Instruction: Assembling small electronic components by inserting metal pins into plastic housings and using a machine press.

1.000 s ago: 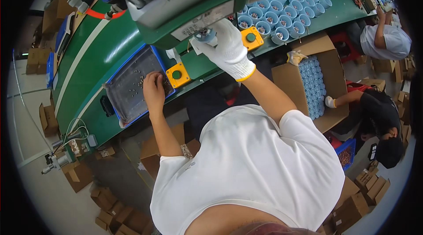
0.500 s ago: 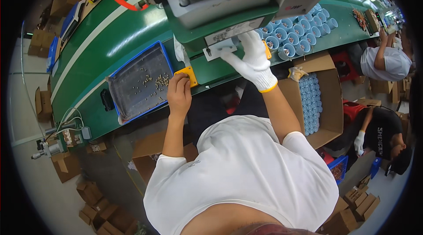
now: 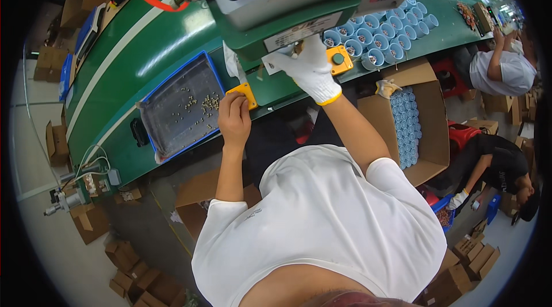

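Note:
My left hand (image 3: 234, 117) is bare and rests with curled fingers on a yellow button box (image 3: 247, 94) at the bench's front edge. The fingers cover part of that box. My right hand (image 3: 313, 74) wears a white knit glove with a yellow cuff. It reaches under the press head (image 3: 299, 31), over a light metal plate (image 3: 270, 65). Its thumb stands apart from the fingers, and the fingertips are partly hidden by the press. A small brassy thing (image 3: 298, 48) shows between them; whether it is held is unclear. Beside the glove sits a second yellow button box (image 3: 339, 60) with a green button.
Left on the green bench lies a blue-rimmed tray (image 3: 167, 97) with many small brass parts. Blue cups (image 3: 376, 58) filled with small pieces stand at right. A cardboard box (image 3: 428, 151) below holds stacked blue cups. Two other people (image 3: 497, 74) work at right.
My right hand has drawn slightly left and down, uncovering the right button box and its green button. My left hand stays on its box. The view has shifted a little.

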Motion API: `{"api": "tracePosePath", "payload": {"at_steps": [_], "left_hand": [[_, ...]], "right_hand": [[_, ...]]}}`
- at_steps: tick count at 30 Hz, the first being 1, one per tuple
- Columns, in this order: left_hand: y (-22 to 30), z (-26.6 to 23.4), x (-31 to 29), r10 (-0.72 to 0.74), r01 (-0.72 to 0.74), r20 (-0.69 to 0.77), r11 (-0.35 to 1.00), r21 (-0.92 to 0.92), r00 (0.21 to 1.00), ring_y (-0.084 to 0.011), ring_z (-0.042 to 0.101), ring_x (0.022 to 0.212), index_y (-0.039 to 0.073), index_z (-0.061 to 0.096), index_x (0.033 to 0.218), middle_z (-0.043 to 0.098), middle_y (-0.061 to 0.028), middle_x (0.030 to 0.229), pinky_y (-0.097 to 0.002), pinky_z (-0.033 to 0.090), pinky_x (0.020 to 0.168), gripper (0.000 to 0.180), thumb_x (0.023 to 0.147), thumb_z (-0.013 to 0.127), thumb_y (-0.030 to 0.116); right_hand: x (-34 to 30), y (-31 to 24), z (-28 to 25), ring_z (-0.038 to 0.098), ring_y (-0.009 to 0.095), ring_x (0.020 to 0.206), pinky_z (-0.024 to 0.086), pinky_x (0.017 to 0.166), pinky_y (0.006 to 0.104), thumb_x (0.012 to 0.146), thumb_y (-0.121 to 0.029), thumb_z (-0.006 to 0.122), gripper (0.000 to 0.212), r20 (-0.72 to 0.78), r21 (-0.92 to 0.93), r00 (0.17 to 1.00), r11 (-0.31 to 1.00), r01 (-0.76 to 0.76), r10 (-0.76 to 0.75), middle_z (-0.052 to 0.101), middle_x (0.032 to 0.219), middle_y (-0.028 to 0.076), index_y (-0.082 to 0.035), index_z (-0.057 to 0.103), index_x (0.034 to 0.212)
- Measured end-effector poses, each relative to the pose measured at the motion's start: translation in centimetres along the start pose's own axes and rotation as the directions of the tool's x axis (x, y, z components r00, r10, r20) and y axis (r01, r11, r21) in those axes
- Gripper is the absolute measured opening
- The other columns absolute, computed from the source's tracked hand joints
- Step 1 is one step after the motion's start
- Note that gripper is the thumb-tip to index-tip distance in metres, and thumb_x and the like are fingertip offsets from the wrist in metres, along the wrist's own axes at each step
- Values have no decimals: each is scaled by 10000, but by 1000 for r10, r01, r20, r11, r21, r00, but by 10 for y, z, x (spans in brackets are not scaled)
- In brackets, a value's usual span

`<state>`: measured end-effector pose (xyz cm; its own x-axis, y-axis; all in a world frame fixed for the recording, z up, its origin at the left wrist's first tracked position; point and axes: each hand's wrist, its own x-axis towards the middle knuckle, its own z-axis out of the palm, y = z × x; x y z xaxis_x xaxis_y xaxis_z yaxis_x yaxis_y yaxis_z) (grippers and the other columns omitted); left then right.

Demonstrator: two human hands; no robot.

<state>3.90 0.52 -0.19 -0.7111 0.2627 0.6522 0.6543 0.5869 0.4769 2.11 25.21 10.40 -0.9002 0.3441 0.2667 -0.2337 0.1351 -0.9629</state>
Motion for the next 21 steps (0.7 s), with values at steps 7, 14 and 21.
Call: {"api": "tracePosePath", "payload": {"at_steps": [7, 14, 21], "left_hand": [[0, -1, 2, -3, 3, 4, 1000, 7, 1000, -370, 728, 1042, -7, 734, 1038, 738, -150, 1120, -465, 599, 911, 90, 954, 765, -15], [1, 0, 0, 5, -5, -2, 1000, 7, 1000, -369, 733, 1047, -2, 738, 1040, 740, -149, 1121, -469, 604, 917, 88, 957, 766, -4], [-4, 1, -3, 8, -8, -21, 1000, 10, 1000, -376, 737, 1057, 1, 740, 1040, 745, -152, 1124, -470, 609, 929, 97, 950, 778, -2]], "right_hand": [[-1, 3, 3, 782, 218, 771, 637, 743, 354, 813, -250, 965, 555, 55, -65, 995, 994, 88, -85, 748, 1063, 134, -5, 679, 1220], [1, 30, 7, 765, 309, 843, 628, 768, 403, 780, -207, 991, 519, 39, -218, 987, 962, 164, -159, 727, 1046, 130, -41, 702, 1177], [-2, 19, 7, 743, 351, 974, 615, 848, 445, 776, -211, 996, 527, 9, -303, 943, 898, 319, -332, 730, 1081, 129, -65, 707, 1191]]}}
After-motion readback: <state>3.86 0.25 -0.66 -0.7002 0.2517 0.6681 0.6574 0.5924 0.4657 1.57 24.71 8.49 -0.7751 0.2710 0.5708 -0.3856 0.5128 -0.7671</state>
